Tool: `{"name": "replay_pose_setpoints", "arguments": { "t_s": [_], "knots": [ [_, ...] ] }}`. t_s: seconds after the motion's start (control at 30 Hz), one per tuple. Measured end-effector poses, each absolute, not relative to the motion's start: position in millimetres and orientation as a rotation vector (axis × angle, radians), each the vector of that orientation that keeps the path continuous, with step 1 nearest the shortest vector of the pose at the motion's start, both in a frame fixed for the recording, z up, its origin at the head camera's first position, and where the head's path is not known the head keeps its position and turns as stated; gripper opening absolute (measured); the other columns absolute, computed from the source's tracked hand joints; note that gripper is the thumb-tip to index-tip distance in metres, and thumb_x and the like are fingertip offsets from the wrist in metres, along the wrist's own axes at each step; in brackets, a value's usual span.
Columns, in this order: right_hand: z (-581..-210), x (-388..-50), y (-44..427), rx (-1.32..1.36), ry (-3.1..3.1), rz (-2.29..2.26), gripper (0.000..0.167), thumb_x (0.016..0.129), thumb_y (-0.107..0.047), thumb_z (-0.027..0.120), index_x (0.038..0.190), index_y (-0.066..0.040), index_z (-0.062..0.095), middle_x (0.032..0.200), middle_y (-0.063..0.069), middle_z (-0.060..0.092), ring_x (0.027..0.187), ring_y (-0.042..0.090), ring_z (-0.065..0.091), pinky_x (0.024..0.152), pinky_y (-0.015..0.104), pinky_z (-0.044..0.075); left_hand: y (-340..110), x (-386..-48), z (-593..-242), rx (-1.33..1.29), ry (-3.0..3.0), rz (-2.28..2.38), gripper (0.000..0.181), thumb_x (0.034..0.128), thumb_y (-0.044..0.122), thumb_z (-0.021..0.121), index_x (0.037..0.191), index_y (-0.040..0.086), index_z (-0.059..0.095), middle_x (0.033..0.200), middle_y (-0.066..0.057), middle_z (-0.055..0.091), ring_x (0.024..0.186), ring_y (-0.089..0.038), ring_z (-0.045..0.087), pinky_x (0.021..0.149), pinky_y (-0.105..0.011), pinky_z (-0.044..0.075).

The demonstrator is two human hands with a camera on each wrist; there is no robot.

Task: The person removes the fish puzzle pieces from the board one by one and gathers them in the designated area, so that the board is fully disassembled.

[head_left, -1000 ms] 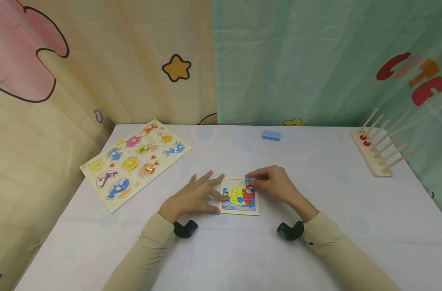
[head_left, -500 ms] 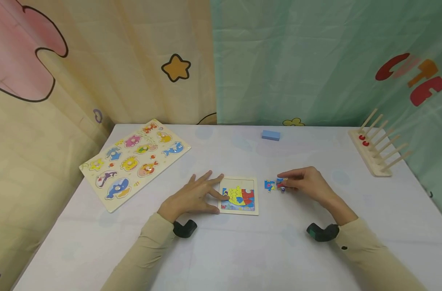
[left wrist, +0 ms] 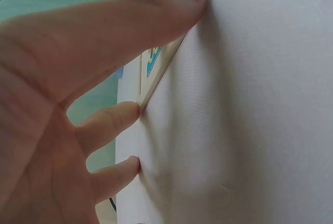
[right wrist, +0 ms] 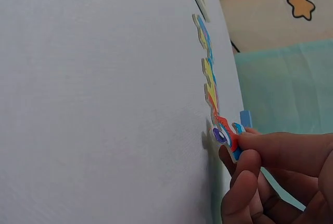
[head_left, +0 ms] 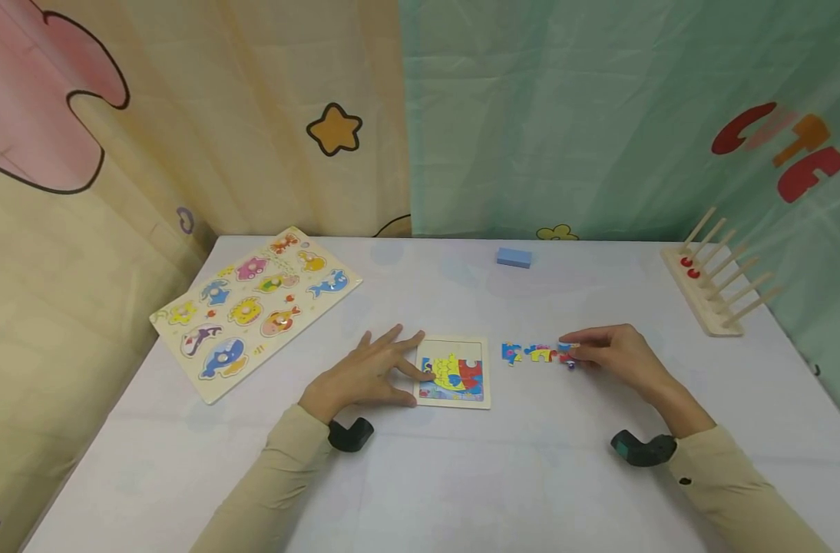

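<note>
Nearest, my two beige sleeves (head_left: 275, 468) extend over the white table (head_left: 489, 491), with a black wrist device (head_left: 351, 435) at the left cuff and its twin at the right. My left hand (head_left: 368, 380) has its fingers spread. One fingertip rests on the picture in the wooden tray (head_left: 454, 349); the thumb contacts the tray's left edge. Yellow, red and blue pieces occupy its lower part; bare wood shows above them. My right hand (head_left: 616, 357), right of the tray, pinches a red-and-blue puzzle piece (right wrist: 228, 133) between thumb and fingers. The piece is tilted and printed with an eye. Between it and the tray lie a yellow-and-red piece (head_left: 540, 354) and a blue piece (head_left: 510, 352). Farther left, an animal board (head_left: 211, 392) holds coloured figures. Far right, a peg rack (head_left: 725, 330) carries two red beads (head_left: 693, 273). Beyond is a blue block (head_left: 514, 258). On the green curtain (head_left: 517, 115), a red "C" (head_left: 727, 132) and orange "T" (head_left: 810, 128) are legible.
</note>
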State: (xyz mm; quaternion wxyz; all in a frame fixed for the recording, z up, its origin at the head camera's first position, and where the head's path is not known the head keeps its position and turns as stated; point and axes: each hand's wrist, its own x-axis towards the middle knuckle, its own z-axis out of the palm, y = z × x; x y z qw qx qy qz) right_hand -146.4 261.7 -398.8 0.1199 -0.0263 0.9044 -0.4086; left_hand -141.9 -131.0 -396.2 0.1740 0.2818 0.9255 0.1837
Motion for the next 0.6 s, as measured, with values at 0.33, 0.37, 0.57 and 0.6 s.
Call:
{"name": "replay_pose_setpoints", "arguments": {
  "t_s": [0.33, 0.37, 0.57, 0.6],
  "knots": [
    [-400, -149, 254, -0.052, 2.751, -1.094, 0.029, 0.089, -0.015, 0.071, 0.114, -0.001, 0.072, 0.089, 0.007, 0.071, 0.073, 0.019, 0.057, 0.058, 0.027, 0.047, -131, -142, -397, 0.782, 2.623, 0.519, 0.042, 0.0772, 0.035, 0.084, 0.117, 0.034, 0.073, 0.158, 0.000, 0.032, 0.150, -0.032, 0.008, 0.114, -0.067, 0.006],
    [-401, -149, 254, -0.052, 2.765, -1.083, 0.028, 0.089, -0.015, 0.072, 0.113, -0.001, 0.072, 0.089, 0.007, 0.071, 0.073, 0.019, 0.057, 0.058, 0.026, 0.047, -131, -142, -397, 0.779, 2.622, 0.521, 0.042, 0.0772, 0.035, 0.084, 0.117, 0.034, 0.073, 0.158, 0.001, 0.032, 0.150, -0.031, 0.008, 0.114, -0.066, 0.005],
    [-403, -151, 252, -0.046, 2.819, -1.036, 0.026, 0.087, -0.014, 0.073, 0.109, 0.000, 0.073, 0.088, 0.007, 0.071, 0.076, 0.020, 0.058, 0.061, 0.029, 0.046, -131, -142, -397, 0.782, 2.619, 0.528, 0.041, 0.0772, 0.035, 0.084, 0.117, 0.034, 0.073, 0.158, 0.000, 0.032, 0.150, -0.032, 0.008, 0.114, -0.067, 0.005],
    [-404, -151, 252, -0.046, 2.828, -1.028, 0.025, 0.087, -0.014, 0.073, 0.108, 0.000, 0.073, 0.087, 0.006, 0.071, 0.077, 0.020, 0.059, 0.062, 0.030, 0.046, -131, -142, -397, 0.785, 2.618, 0.530, 0.041, 0.0773, 0.035, 0.084, 0.117, 0.034, 0.074, 0.158, 0.000, 0.032, 0.150, -0.032, 0.008, 0.113, -0.067, 0.005]
  ]
}}
